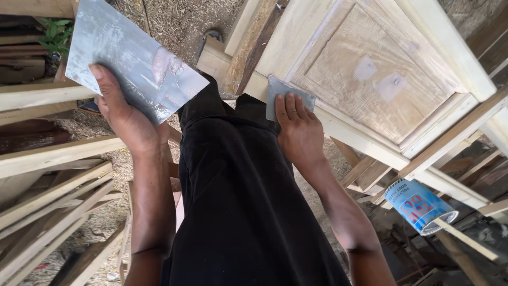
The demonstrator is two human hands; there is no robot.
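Note:
My left hand (124, 114) holds a flat grey metal plate (129, 55) from below; a dab of pale filler (166, 64) sits on its upper face. My right hand (299, 130) presses a small grey scraper blade (280, 95) flat against the edge of an unpainted wooden panel door (370, 63) that lies on a frame. Two pale filler patches (378, 79) show on the door's raised panel. My black-clad legs fill the middle of the view.
Stacked timber lengths (53, 175) lie at the left. A blue and white can (420, 205) with a stick in it stands under the door at the right. Sawdust covers the ground (174, 18). More wooden offcuts (365, 172) sit beneath the door.

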